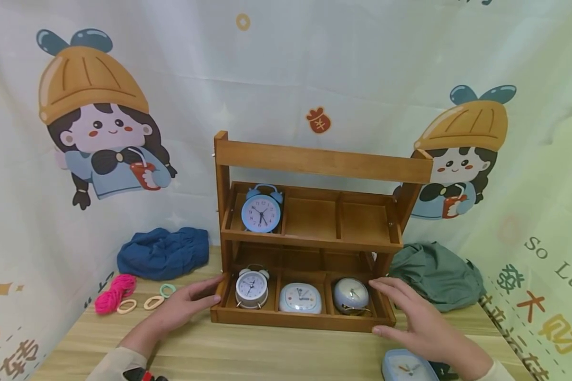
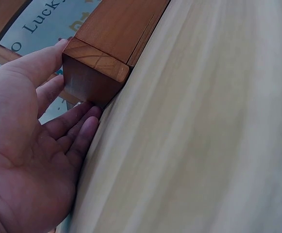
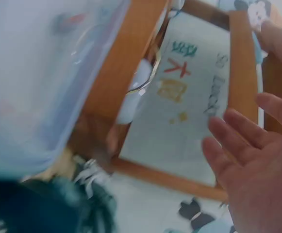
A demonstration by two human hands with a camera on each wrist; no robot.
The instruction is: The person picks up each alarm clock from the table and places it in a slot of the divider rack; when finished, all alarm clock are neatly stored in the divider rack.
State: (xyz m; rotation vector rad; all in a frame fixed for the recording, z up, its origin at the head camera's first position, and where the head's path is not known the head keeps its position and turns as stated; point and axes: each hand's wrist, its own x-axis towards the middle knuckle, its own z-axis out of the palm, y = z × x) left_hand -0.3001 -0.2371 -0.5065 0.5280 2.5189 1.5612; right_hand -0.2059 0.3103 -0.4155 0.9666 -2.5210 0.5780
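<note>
A brown two-tier wooden shelf (image 1: pixel 310 320) stands on the table, seen in the head view. A blue twin-bell alarm clock (image 1: pixel 261 213) sits in its upper left compartment. Across the lower tier are a white twin-bell clock (image 1: pixel 251 286), a white rounded clock (image 1: pixel 300 298) and a round bluish clock (image 1: pixel 351 293). My left hand (image 1: pixel 183 307) touches the shelf's lower left end, its fingers along the side (image 2: pixel 94 80). Beside the lower right corner is my right hand (image 1: pixel 424 325), fingers extended and holding nothing; contact there cannot be told.
A light blue square clock (image 1: pixel 410 366) lies at the front right, by the right forearm. Blue cloth (image 1: pixel 164 254), pink yarn (image 1: pixel 116 293) and several small rings (image 1: pixel 153 302) lie at left. Green cloth (image 1: pixel 438 278) is at right. A printed curtain (image 1: pixel 286 69) hangs behind.
</note>
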